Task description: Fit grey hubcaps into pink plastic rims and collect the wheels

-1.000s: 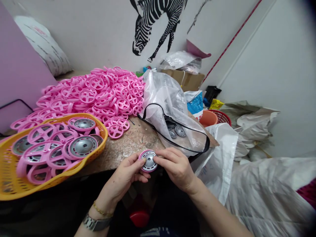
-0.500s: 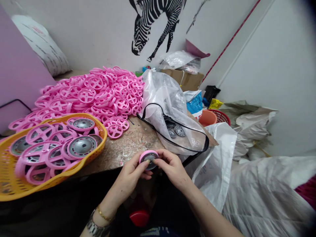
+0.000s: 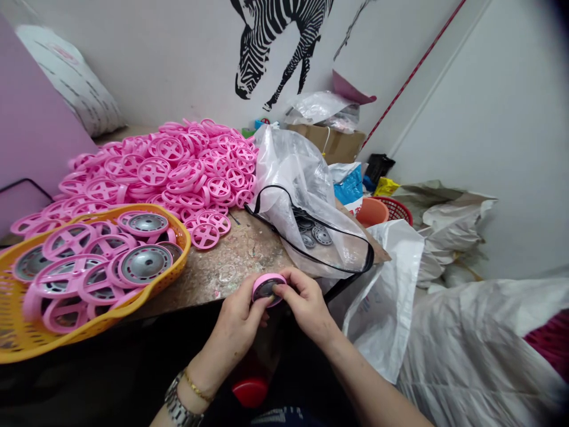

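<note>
Between my two hands is a toy wheel [image 3: 268,287], a pink rim with a grey hubcap inside it, held just off the table's front edge. My left hand [image 3: 242,317] grips its left side, thumb on the lower rim. On the other side my right hand [image 3: 304,302] grips it, with the thumb pressed on the grey face. Fingers behind the wheel are mostly hidden. To the left, a yellow basket [image 3: 181,261] holds several pink wheels with grey hubcaps. Loose grey hubcaps [image 3: 321,235] lie in a clear plastic bag [image 3: 293,160] beyond my right hand.
A big heap of pink wheel rims [image 3: 169,160] covers the back left of the worn table [image 3: 235,261]. Right of the table stand white sacks [image 3: 480,338], an orange tub [image 3: 372,212] and a red basket [image 3: 395,210]. A cardboard box [image 3: 344,145] sits behind the bag.
My left thumb has slid from the grey face down to the wheel's lower edge, and more of the pink rim shows round the hubcap. The view has shifted slightly.
</note>
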### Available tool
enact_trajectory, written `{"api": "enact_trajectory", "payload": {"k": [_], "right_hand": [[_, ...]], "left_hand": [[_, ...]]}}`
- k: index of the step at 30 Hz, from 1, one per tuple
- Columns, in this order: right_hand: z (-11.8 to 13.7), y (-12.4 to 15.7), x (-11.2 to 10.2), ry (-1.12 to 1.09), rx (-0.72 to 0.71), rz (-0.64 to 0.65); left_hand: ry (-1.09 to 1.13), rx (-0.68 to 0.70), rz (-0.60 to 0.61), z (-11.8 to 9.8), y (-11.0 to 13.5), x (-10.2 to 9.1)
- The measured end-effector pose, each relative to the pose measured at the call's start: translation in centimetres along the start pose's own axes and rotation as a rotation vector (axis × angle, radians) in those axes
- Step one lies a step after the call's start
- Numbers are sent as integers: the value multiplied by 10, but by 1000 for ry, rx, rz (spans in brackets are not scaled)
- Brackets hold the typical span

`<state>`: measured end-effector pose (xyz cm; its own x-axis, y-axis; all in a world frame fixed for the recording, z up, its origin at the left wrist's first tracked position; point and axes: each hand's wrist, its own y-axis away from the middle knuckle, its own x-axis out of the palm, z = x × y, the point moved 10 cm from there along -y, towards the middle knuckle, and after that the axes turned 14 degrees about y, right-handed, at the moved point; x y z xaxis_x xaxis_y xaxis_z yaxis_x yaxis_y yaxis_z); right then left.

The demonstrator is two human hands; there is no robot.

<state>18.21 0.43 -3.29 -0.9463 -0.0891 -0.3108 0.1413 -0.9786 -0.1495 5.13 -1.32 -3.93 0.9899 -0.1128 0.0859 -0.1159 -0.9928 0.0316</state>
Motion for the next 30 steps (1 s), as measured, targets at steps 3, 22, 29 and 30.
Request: {"api": "enact_trajectory", "payload": {"k": [3,22,29,30], "right_hand": [[-7,-7,8,-94,57,28],[10,-13,17,-139,7,58],[23,-12,37,-170,33,122],[27,-13,38,-167,25,116]], "left_hand": [[81,-26,-82,9,0,-7],[-14,61,-39,-2,7,-11],[-153,122,-114,-14,14,-28],[-199,155,-132,-21,16,-31]]}}
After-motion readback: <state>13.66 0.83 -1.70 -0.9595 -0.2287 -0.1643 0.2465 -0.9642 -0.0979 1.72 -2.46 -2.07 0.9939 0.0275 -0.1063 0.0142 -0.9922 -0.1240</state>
